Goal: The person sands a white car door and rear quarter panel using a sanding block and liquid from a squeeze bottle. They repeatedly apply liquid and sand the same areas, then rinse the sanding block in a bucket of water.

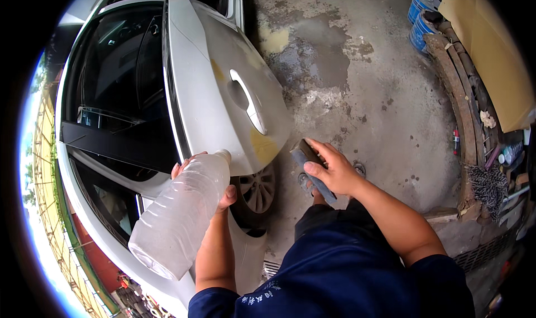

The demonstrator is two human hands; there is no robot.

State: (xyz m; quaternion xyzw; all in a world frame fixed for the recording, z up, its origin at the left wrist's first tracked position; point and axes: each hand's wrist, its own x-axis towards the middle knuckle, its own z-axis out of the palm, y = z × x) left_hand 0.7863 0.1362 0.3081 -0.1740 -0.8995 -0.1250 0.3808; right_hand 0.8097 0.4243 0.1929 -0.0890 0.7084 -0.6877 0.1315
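Observation:
My left hand [225, 197] grips a large translucent plastic bottle [170, 220], tilted with its narrow top beside the lower part of a white car door [204, 117]. My right hand [332, 170] is closed on a long, dark grey block [307, 159], held a little right of the door's edge. The door has a white handle [248, 103] and yellowish patches [265, 147] on its paint. Its dark window [114, 72] is at the left, and a wheel [254, 189] shows below the door, partly hidden by the bottle and my arm.
I stand on a stained concrete floor [385, 122]. Along the right are blue drums [421, 8], a large cardboard sheet [483, 44], curved timber pieces [452, 94], a shaggy mop head [484, 189] and small bottles [511, 153]. A floor grate [480, 251] lies at the lower right.

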